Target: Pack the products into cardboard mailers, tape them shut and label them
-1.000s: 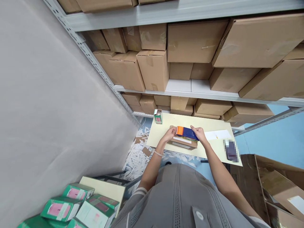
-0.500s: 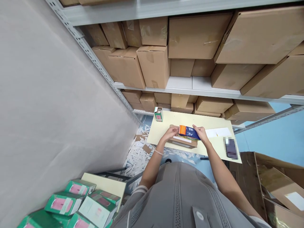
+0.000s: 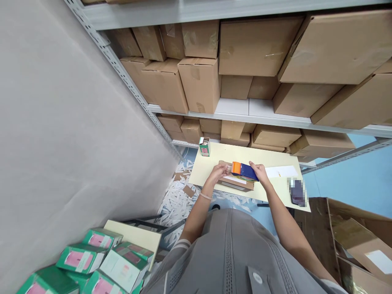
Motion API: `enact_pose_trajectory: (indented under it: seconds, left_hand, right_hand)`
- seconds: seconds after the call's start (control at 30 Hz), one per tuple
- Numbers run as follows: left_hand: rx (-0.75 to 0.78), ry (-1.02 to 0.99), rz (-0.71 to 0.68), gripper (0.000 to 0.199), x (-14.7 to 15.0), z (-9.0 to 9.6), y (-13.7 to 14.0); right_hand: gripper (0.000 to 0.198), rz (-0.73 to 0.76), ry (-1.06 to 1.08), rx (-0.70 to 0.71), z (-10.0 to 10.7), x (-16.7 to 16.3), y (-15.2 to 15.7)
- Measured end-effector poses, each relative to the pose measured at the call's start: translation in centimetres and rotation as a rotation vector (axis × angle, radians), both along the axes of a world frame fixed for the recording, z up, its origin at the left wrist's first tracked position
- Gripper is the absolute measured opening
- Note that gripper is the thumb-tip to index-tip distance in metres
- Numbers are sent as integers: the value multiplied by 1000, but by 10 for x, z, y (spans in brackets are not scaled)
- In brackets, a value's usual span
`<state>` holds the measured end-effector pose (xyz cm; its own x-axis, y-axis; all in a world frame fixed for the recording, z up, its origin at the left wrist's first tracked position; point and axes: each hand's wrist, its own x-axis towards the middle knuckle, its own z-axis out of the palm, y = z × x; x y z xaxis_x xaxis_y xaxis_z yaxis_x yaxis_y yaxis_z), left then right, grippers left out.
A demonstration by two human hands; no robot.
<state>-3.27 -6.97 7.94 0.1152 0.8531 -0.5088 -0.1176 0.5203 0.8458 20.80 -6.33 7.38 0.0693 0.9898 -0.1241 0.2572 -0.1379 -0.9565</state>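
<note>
A blue tape dispenser with an orange front (image 3: 248,172) is over the brown cardboard box (image 3: 235,185) on the cream table. My right hand (image 3: 259,171) is closed around its right end. At the dispenser's orange end, my left hand (image 3: 220,171) has its fingers pinched together, apparently on the loose end of the tape; the strip itself is hard to make out. A white label lies on the box, partly covered by the dispenser.
On the cream table (image 3: 214,152) stand a small green and pink box (image 3: 204,147), a white paper sheet (image 3: 281,171) and a blurred dark object (image 3: 297,192). Shelves hold cardboard boxes behind. Green boxes (image 3: 79,259) are piled lower left; a large open carton (image 3: 318,232) stands right.
The dispenser has turned slightly in my right hand, with its orange end shifted a little right. A small gap has opened between that end and my left fingers.
</note>
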Motion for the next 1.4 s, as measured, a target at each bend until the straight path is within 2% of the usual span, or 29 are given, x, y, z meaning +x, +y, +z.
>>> enact_pose_trajectory:
  seconds: [0.07,0.2,0.27,0.37,0.53,0.7,0.9,1.13,1.4]
  left_hand:
    - [-1,-23,5,26,-7,2,2]
    - [48,-82,-110,29,-11,5,3]
    - [101,18,-148,26,-8,5,2]
    - [138,228,-134,21,-4,1,0]
    - [187,452,-134,16,-13,-5,1]
    - [221,753,-158,12,-23,2,8]
    - [230,1030,-288,19,-17,13,23]
    - [177,1149,-450,18,-21,18,40]
    - [9,1157,-503,19,-22,14,72]
  right_hand:
    - [65,-5,9,1,-1,3,-1]
    - [65,-10,0,-2,-2,4,0]
    - [65,-6,-10,-5,-2,2,0]
    - [65,3,-15,3,-1,1,1]
    - [66,-3,-24,4,1,1,0]
    - [65,16,-45,11,2,0,0]
    - [65,18,-29,3,2,0,0]
    - [66,8,-7,-10,3,-1,0]
    - [66,4,-19,0,-1,0,0]
